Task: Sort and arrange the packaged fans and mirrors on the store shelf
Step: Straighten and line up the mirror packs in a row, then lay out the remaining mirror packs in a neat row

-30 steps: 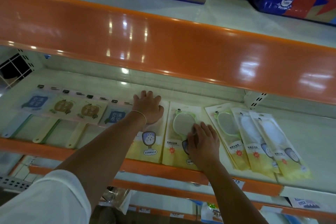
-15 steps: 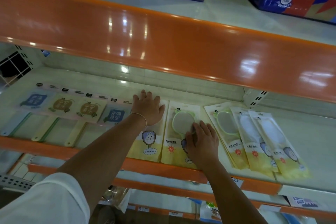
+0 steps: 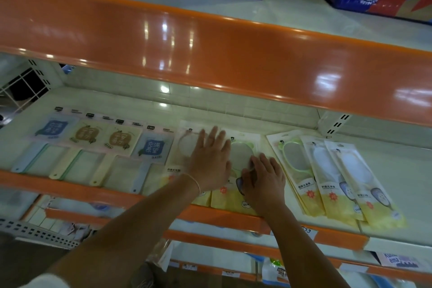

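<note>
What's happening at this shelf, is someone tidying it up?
Yes, a person is straightening flat packaged goods on a store shelf. The left hand lies flat with straight fingers on one mirror packet, and the right hand rests with bent fingers on the green-framed mirror packet beside it. To the left, four packaged fans lie side by side in a row. To the right, three more mirror packets overlap at a slant, not yet squared up.

Both hands (image 3: 211, 161) press flat on mirror packs (image 3: 243, 147).
</note>
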`<state>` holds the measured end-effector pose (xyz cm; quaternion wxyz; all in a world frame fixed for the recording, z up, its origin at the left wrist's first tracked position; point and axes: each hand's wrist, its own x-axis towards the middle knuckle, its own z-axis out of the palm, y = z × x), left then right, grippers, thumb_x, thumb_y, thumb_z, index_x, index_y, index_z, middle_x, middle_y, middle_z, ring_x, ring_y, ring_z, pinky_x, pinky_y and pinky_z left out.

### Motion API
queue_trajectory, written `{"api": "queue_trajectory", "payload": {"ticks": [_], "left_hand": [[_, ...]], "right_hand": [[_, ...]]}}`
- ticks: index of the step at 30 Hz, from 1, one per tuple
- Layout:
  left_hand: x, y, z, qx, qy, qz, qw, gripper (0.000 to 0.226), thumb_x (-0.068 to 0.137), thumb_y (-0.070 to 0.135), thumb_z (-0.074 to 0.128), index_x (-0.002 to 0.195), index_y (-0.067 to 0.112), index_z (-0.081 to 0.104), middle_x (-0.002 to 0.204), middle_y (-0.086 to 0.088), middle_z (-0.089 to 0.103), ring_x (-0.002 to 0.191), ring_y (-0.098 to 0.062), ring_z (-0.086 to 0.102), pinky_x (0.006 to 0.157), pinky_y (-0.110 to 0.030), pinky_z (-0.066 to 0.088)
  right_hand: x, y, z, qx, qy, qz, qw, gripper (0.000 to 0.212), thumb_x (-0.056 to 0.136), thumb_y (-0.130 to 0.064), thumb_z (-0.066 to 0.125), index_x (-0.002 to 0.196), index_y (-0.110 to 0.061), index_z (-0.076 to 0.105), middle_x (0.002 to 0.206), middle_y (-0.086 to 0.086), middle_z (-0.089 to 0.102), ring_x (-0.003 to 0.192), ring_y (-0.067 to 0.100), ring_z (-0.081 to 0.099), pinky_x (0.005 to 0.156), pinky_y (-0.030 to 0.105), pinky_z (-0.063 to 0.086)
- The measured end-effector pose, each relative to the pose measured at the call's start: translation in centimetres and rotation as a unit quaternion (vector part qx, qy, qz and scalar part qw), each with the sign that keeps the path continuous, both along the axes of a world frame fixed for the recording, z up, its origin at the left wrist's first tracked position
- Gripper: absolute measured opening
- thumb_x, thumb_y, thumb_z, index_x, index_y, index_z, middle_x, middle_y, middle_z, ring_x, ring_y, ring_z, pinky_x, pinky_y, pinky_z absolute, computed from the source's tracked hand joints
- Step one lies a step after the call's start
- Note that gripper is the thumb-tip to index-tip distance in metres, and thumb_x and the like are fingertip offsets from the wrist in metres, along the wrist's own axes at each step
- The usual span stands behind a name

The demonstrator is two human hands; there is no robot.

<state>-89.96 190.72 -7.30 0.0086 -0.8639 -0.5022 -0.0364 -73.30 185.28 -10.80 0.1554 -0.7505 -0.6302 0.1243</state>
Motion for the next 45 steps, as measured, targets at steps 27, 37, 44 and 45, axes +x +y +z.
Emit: {"api": "queue_trajectory", "payload": {"ticks": [27, 37, 44, 45], "left_hand": [[4.2, -4.8, -1.3, -0.075, 0.008, -0.042, 0.996, 0.071, 0.093, 0.063, 0.023, 0.152, 0.025, 0.017, 0.161, -0.011, 0.007, 0.148, -0.034, 0.002, 0.118, -0.054, -0.003], [4.5, -4.7, -1.4, -0.111, 0.021, -0.044, 0.993, 0.068, 0.095, 0.062, 0.025, 0.153, 0.027, 0.016, 0.162, -0.006, 0.001, 0.148, -0.03, -0.006, 0.119, -0.051, -0.002], [4.7, -4.9, -0.6, -0.097, 0.015, -0.031, 0.995, 0.068, 0.096, 0.061, 0.015, 0.153, 0.025, 0.011, 0.162, -0.009, 0.002, 0.148, -0.031, -0.004, 0.119, -0.051, 0.001], [5.0, -4.8, -0.5, -0.088, 0.016, -0.032, 0.995, 0.068, 0.096, 0.061, 0.014, 0.153, 0.025, 0.011, 0.162, -0.009, 0.002, 0.148, -0.032, -0.003, 0.119, -0.051, 0.002]], "right_hand": [[10.2, -1.0, 2.6, 0.108, -0.006, -0.149, 0.983, 0.047, 0.078, -0.038, 0.054, 0.111, -0.007, 0.067, 0.109, 0.011, 0.068, 0.106, 0.034, 0.059, 0.095, 0.042, 0.045], [12.5, -1.2, 2.0, 0.064, -0.055, -0.164, 0.983, 0.026, 0.086, -0.032, 0.058, 0.101, -0.011, 0.061, 0.102, 0.007, 0.066, 0.099, 0.032, 0.056, 0.085, 0.041, 0.045], [15.9, -1.2, 3.3, 0.08, -0.022, -0.242, 0.967, 0.049, 0.084, -0.04, 0.052, 0.124, -0.012, 0.06, 0.118, 0.015, 0.064, 0.11, 0.039, 0.055, 0.094, 0.046, 0.046], [16.7, -1.3, 3.5, 0.046, -0.024, -0.268, 0.962, 0.051, 0.084, -0.041, 0.051, 0.127, -0.014, 0.056, 0.122, 0.014, 0.061, 0.113, 0.039, 0.052, 0.096, 0.049, 0.043]]}}
